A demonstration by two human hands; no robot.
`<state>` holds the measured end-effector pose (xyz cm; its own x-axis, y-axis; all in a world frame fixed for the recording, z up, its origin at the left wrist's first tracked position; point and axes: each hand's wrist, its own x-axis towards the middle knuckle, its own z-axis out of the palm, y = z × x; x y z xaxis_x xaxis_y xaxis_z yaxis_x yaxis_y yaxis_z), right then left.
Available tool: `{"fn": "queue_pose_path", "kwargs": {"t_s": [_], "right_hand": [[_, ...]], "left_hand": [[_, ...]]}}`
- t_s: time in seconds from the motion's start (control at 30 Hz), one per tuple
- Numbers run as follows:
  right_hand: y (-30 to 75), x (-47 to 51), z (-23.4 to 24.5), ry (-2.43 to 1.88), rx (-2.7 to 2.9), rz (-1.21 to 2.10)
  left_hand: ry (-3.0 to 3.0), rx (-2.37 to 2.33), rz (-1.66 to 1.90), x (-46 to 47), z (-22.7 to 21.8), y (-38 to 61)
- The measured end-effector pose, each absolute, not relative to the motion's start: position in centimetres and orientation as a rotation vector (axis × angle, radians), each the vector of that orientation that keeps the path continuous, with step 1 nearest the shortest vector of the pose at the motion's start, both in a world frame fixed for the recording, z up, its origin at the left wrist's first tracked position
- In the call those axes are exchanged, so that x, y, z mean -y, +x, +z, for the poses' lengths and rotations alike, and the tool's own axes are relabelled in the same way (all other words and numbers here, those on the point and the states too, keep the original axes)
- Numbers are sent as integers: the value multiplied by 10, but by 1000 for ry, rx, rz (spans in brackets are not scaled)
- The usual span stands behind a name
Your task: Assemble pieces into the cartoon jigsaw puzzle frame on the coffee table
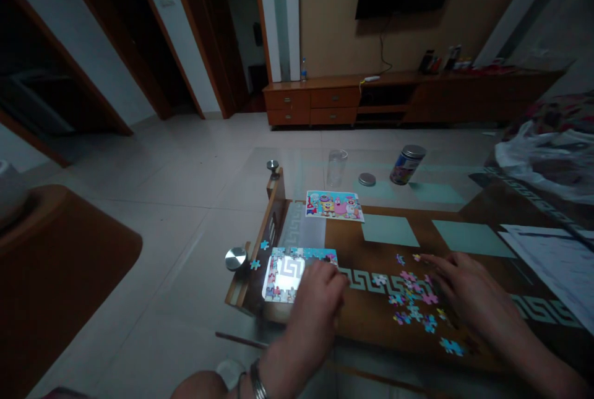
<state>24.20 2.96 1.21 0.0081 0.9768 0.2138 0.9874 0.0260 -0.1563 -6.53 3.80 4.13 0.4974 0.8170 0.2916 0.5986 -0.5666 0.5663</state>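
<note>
A partly built jigsaw frame (pixel 284 270) lies on the glass table (pixel 380 229), its edge pieces joined and its middle bare. My left hand (pixel 318 294) rests on the frame's right edge, fingers curled under; what they hold is hidden. Several loose pink and blue puzzle pieces (pixel 413 303) lie scattered to the right. My right hand (pixel 464 284) lies flat over that pile, fingers stretched toward its left. A printed cartoon picture (pixel 335 205) lies further back.
A clear glass (pixel 336 167), a round lid (pixel 366 179) and a tin can (pixel 407 164) stand at the table's far side. White papers (pixel 552 263) cover the right. Two stray pieces (pixel 258 255) lie near the left edge by a metal knob (pixel 236 258).
</note>
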Motion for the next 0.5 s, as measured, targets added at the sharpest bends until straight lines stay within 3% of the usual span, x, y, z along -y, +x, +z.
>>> {"fn": "queue_pose_path", "kwargs": {"t_s": [0.13, 0.27, 0.5], "right_hand": [[188, -53, 37, -1893, 2109, 37], [98, -86, 63, -1687, 2271, 241], [-37, -139, 71, -1354, 2599, 420]], "left_hand": [[2155, -1609, 842, -79, 50, -132], [1979, -1902, 693, -100, 48, -200], [1910, -1908, 524, -100, 39, -230]]}}
